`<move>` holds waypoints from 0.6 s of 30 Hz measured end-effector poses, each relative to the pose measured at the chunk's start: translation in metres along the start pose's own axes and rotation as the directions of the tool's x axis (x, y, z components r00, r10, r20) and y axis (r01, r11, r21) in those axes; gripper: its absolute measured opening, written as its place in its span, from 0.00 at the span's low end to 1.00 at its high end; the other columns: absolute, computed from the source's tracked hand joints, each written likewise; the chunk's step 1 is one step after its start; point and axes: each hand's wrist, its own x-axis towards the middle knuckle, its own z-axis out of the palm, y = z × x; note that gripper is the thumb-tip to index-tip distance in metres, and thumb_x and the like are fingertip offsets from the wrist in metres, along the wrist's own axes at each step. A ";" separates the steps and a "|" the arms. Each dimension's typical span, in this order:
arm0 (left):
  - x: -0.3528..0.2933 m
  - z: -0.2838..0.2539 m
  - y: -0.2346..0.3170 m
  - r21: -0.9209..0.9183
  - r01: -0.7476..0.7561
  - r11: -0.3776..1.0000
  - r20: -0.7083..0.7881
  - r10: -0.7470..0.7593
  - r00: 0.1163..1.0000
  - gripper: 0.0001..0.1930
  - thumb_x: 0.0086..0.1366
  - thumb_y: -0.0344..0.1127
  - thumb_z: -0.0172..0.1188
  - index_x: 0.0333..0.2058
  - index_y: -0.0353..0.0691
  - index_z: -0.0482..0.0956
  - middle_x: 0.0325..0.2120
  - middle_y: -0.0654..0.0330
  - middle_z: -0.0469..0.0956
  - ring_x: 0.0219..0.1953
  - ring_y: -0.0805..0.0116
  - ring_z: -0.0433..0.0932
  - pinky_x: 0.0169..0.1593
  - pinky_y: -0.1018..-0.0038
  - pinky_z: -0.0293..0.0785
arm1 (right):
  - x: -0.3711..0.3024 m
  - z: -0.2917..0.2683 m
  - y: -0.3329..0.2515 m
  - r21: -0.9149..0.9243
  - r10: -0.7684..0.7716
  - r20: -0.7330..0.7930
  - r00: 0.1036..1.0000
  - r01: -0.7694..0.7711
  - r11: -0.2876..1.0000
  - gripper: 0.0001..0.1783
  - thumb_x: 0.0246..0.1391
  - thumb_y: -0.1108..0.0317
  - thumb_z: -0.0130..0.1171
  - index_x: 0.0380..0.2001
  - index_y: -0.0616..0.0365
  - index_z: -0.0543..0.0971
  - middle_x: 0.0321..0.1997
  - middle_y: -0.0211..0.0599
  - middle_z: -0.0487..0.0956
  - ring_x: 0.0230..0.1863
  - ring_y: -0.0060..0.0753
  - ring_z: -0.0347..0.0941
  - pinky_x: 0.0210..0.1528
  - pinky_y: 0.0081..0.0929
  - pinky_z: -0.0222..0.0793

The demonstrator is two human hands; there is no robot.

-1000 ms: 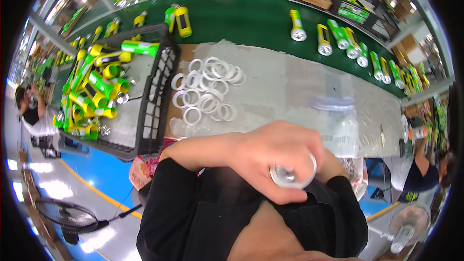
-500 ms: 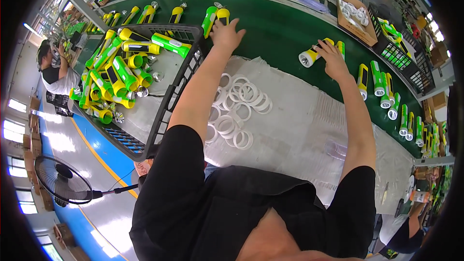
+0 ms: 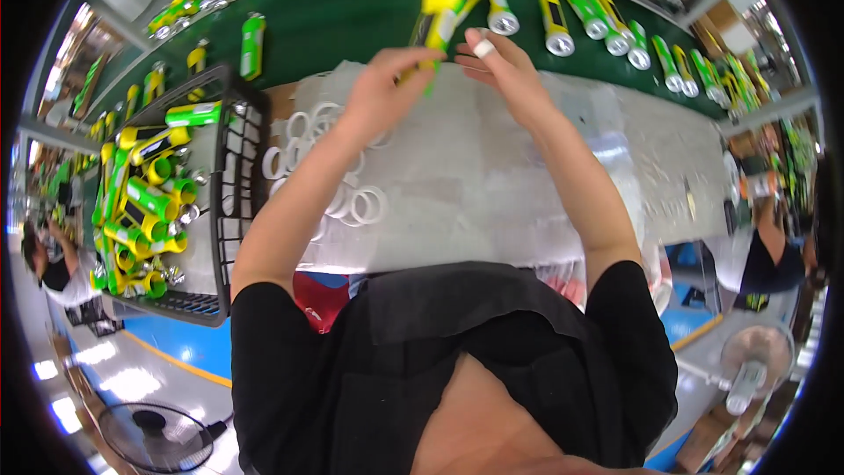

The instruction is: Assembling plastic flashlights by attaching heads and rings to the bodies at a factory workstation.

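"Where's the torch being handled?"

"Above the far edge of the worktop [image 3: 457, 202], seen against the green belt [image 3: 334, 31]. It's a yellow and green torch [image 3: 436, 22], tilted, with its yellow end up, and badly blurred."

"And the hands?"

"The left hand [image 3: 391, 84] is grasping its lower part; those fingers are hard to separate in the smear. The right hand [image 3: 508, 75] is just beside it, fingers loosely bent. I can't tell whether it touches the torch or holds anything."

"What's that white patch [image 3: 483, 49] near its thumb?"

"Can't make it out. Nor the thin pale piece at the torch's top, or whether the yellow-green streak next to it belongs to the same torch."

"Anything covered up?"

"The left forearm crosses the white rings [image 3: 362, 206], hiding part of the loose heap. Some show on either side of the arm."

"And the black crate [image 3: 242, 158]?"

"On the left, full of jumbled torch bodies [image 3: 145, 202] overlapping one another, some with open ends and shiny pieces among them. How many lie underneath, I can't say."

"Further out?"

"A row of torches [image 3: 556, 28] runs along the belt to the right, crowding together until the last ones blur. A person [image 3: 60, 259] at the left rim and another person [image 3: 769, 242] at the right are bent and partly cut off by the lens; what they're handling isn't clear."
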 end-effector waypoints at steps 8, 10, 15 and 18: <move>-0.058 0.049 0.067 0.045 0.113 0.993 0.202 -0.120 0.972 0.24 0.64 0.40 0.61 0.58 0.47 0.70 0.50 0.51 0.75 0.49 0.57 0.77 0.49 0.66 0.74 | -0.137 -0.011 0.015 0.535 0.091 0.078 0.993 -0.118 0.836 0.26 0.53 0.52 0.59 0.47 0.61 0.71 0.31 0.40 0.76 0.33 0.35 0.74 0.38 0.29 0.70; -0.044 0.060 0.064 -0.020 -0.296 0.955 -0.043 0.295 0.954 0.23 0.67 0.36 0.57 0.59 0.39 0.68 0.46 0.58 0.79 0.46 0.69 0.77 0.47 0.72 0.72 | -0.163 -0.010 0.013 0.446 0.022 0.259 0.966 -0.140 0.884 0.30 0.50 0.49 0.60 0.49 0.61 0.70 0.31 0.41 0.76 0.31 0.33 0.74 0.36 0.28 0.69; -0.056 0.075 0.071 -0.459 0.077 0.885 0.352 0.102 0.931 0.26 0.76 0.49 0.34 0.43 0.36 0.79 0.38 0.59 0.76 0.41 0.73 0.71 0.46 0.75 0.69 | -0.197 -0.001 0.008 0.369 -0.004 0.422 0.906 -0.167 0.914 0.30 0.56 0.46 0.59 0.49 0.59 0.66 0.34 0.40 0.75 0.33 0.31 0.74 0.37 0.28 0.70; -0.063 0.070 0.079 -0.446 -0.073 0.892 0.183 0.171 0.968 0.20 0.75 0.43 0.41 0.40 0.37 0.79 0.31 0.61 0.75 0.36 0.72 0.73 0.41 0.76 0.69 | -0.201 0.005 0.009 0.265 0.012 0.323 0.946 -0.102 0.959 0.31 0.58 0.45 0.57 0.51 0.60 0.66 0.37 0.41 0.76 0.37 0.32 0.76 0.42 0.30 0.71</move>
